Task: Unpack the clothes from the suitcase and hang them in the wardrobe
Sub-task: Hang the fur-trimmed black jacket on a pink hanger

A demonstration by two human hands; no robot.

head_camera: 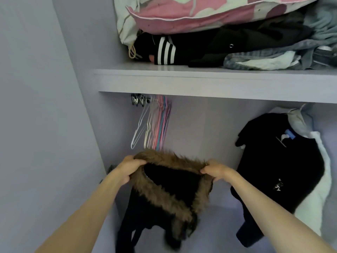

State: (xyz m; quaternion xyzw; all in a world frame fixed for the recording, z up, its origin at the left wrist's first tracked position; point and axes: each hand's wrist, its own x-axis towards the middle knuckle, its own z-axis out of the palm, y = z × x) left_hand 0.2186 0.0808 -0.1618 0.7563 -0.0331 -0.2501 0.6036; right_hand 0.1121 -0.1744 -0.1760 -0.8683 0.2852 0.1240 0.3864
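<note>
I hold a black coat (173, 185) with a brown fur-trimmed hood in front of the open wardrobe. My left hand (130, 168) grips the fur trim at its left side. At the right side my right hand (216, 169) pinches the same trim. The coat's black body hangs down between my forearms. A bunch of empty wire hangers (155, 125), white, pink and blue, hangs from the rail just above and behind the hood. The suitcase is not in view.
A black garment (280, 161) hangs at the right with white and grey clothes behind it. The shelf (200, 81) above carries folded dark clothes, jeans and a pink-and-white bedding bundle (200, 11). The wardrobe's side wall (87, 125) stands at the left.
</note>
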